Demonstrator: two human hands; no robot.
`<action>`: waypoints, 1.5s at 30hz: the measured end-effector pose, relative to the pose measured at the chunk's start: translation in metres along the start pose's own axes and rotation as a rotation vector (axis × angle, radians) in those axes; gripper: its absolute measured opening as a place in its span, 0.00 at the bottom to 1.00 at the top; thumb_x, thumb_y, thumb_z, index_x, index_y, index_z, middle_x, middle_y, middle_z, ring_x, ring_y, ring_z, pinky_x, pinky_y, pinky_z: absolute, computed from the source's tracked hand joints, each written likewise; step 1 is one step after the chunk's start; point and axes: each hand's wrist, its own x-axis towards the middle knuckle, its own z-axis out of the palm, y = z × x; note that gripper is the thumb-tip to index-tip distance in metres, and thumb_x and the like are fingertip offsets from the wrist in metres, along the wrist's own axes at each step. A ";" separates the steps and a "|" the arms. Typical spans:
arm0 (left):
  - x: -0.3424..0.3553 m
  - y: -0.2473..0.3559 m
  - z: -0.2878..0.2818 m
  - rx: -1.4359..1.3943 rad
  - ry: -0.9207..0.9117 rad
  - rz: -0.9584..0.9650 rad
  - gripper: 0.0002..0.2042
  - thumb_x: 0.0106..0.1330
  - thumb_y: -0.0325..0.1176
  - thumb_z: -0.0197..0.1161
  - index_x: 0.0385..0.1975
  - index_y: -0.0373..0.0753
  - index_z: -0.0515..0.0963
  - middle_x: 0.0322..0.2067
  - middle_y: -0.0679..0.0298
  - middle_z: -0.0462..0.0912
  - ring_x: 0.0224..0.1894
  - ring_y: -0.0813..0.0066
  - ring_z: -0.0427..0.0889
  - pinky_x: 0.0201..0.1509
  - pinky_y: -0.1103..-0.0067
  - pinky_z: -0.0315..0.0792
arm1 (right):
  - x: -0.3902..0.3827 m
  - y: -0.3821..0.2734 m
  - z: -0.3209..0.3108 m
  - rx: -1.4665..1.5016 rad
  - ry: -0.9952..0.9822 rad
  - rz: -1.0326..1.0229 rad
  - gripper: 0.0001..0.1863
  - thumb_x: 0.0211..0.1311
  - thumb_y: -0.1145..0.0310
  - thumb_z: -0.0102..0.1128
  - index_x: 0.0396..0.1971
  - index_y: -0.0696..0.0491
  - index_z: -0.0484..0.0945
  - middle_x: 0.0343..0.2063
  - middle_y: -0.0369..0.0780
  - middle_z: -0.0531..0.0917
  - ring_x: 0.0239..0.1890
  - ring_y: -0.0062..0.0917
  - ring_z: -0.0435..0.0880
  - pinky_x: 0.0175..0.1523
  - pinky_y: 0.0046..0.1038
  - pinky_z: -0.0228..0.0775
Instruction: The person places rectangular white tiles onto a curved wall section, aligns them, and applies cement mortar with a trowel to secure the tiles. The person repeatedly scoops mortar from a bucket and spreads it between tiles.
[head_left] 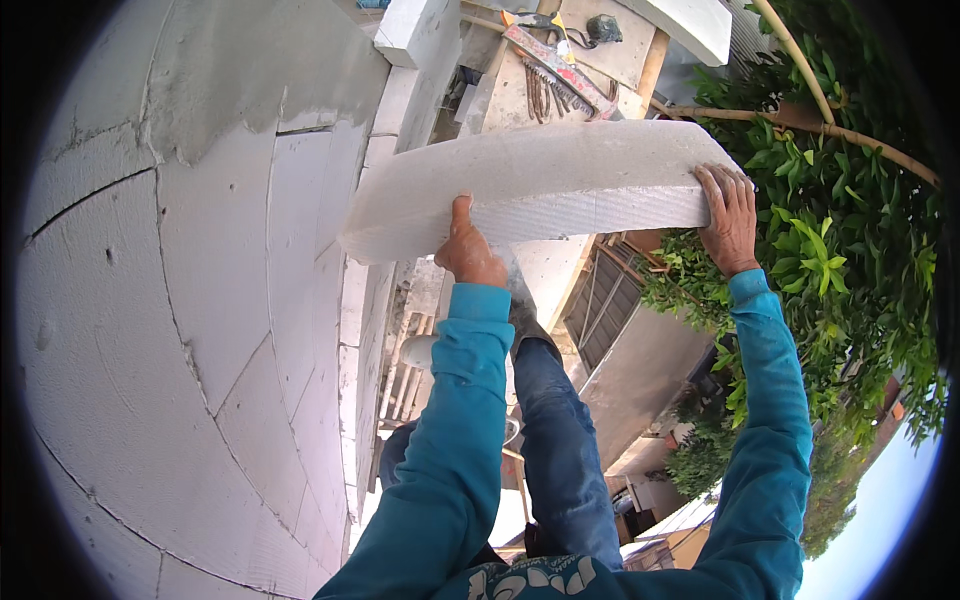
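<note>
A long pale aerated-concrete block (570, 172) stretches across the middle of the view, its left end near the block wall. My left hand (468, 243) grips its near side left of the middle, thumb up on the face and the other fingers partly hidden. My right hand (728, 210) is wrapped over its right end. Beyond the block, a red-and-grey toothed tool (560, 68), a yellow-and-black tool (525, 20), several dark rods and a small black bundle (604, 29) lie on a pale platform (590, 20).
A block wall (210, 260) with a grey render patch fills the left. More blocks (405, 30) sit at the top. Leafy branches (830, 260) and bent bamboo poles (800, 55) are on the right. Below my jeans-clad legs (565, 450) show a drop, planks and a corrugated roof (610, 300).
</note>
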 end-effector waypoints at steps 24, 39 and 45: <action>0.023 -0.066 0.100 -0.128 -0.181 0.006 0.45 0.55 0.45 0.68 0.68 0.32 0.51 0.64 0.56 0.61 0.69 0.58 0.58 0.76 0.56 0.46 | -0.009 0.037 0.191 -0.198 0.411 0.664 0.38 0.50 0.72 0.68 0.63 0.46 0.62 0.62 0.45 0.67 0.67 0.41 0.63 0.72 0.45 0.50; 0.064 -0.110 0.051 -0.251 -0.411 -0.056 0.38 0.64 0.46 0.66 0.69 0.38 0.57 0.67 0.56 0.57 0.71 0.55 0.55 0.75 0.60 0.53 | -0.031 -0.236 0.267 1.147 -0.086 1.022 0.28 0.62 0.72 0.56 0.60 0.66 0.61 0.52 0.62 0.73 0.56 0.56 0.72 0.61 0.44 0.63; 0.095 -0.127 0.037 -0.217 -0.403 -0.120 0.51 0.56 0.62 0.69 0.71 0.38 0.51 0.69 0.59 0.54 0.71 0.58 0.54 0.74 0.54 0.52 | -0.194 -0.265 0.232 0.997 -0.267 1.084 0.27 0.62 0.73 0.54 0.60 0.65 0.61 0.52 0.61 0.72 0.57 0.56 0.70 0.62 0.44 0.61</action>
